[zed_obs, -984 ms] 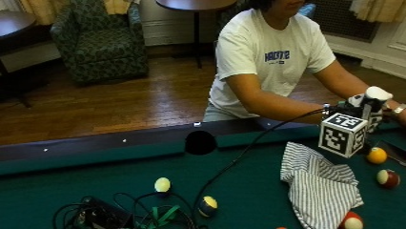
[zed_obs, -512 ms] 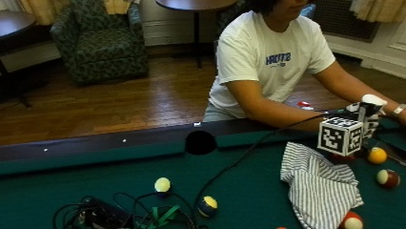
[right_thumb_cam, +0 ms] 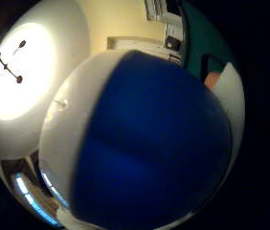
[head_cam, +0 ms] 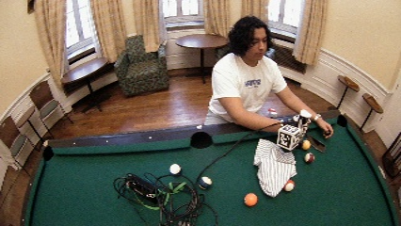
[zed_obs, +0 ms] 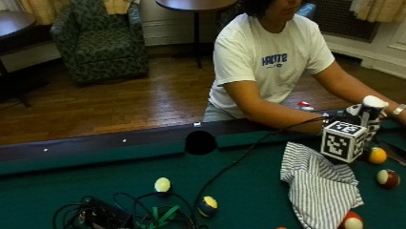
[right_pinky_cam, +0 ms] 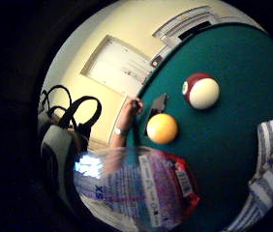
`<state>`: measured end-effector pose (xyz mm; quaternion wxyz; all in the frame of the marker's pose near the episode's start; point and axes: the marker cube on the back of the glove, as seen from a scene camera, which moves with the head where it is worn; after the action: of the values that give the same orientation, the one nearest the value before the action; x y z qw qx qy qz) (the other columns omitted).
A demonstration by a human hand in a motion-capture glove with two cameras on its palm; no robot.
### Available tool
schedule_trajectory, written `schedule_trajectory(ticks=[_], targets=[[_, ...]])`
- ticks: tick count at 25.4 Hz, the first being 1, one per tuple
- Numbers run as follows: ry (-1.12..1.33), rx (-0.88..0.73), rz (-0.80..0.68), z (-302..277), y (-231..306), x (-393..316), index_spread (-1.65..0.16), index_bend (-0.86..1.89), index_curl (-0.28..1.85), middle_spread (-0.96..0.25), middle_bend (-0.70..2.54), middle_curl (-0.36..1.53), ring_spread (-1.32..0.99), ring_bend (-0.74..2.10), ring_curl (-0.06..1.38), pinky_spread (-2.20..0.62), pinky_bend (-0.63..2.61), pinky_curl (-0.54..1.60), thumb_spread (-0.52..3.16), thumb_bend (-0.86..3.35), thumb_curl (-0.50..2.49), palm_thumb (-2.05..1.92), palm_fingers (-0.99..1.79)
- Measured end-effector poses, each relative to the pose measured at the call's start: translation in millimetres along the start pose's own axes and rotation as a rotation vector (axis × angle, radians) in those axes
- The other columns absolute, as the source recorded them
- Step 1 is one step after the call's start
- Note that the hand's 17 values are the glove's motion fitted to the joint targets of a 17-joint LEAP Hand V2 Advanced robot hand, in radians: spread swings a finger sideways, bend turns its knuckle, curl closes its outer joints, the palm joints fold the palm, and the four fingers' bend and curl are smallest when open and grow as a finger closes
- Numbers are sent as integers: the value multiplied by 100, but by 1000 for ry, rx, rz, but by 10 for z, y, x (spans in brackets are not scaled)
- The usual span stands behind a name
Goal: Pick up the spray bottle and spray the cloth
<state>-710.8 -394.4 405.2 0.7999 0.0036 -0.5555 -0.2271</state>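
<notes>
The spray bottle [zed_obs: 372,106] has a white head and stands above the green felt by the far rail, at the right. My gloved right hand [zed_obs: 356,114] grips it, fingers curled round its neck. The little finger side palm view shows its clear body with a printed label [right_pinky_cam: 144,188], and the thumb side palm view is filled by its blue and white sprayer head [right_thumb_cam: 149,143]. The striped cloth [zed_obs: 320,186] lies crumpled on the felt just in front of and below the bottle, and its edge shows in the palm view [right_pinky_cam: 272,159].
A yellow ball [zed_obs: 377,155] and a maroon-and-white ball [zed_obs: 387,178] lie right of the cloth, with a red-and-white ball [zed_obs: 350,222] at its near end. The bare left hand [head_cam: 325,132] rests on the rail. Cables [zed_obs: 120,217], two balls and the pocket [zed_obs: 200,142] lie to the left.
The gloved hand has come down a little with the spray bottle, closer to the felt beside the cloth. The cloth and balls have not moved.
</notes>
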Motion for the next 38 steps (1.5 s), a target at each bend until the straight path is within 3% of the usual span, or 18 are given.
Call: schedule_trajectory(ticks=[11, 26, 30, 38], targets=[[-22, -205, 46, -80, 38, 97, -28, 20, 58, -21, 56, 50, -17, 65, 45, -26, 45, 40, 38, -4, 80, 88, 128], [84, -412, 41, -82, 104, 257, -33, 19, 52, -22, 50, 47, -18, 48, 40, -7, 20, 34, 71, -8, 65, 71, 106], [160, -468, 47, -225, 76, 279, -37, 13, 49, -21, 29, 41, -17, 43, 40, 0, 29, 38, 75, -7, 59, 65, 75], [480, -400, 15, -675, 9, 132, -42, 7, 38, -19, 18, 37, -15, 36, 36, 10, 37, 38, 78, -6, 51, 58, 58]])
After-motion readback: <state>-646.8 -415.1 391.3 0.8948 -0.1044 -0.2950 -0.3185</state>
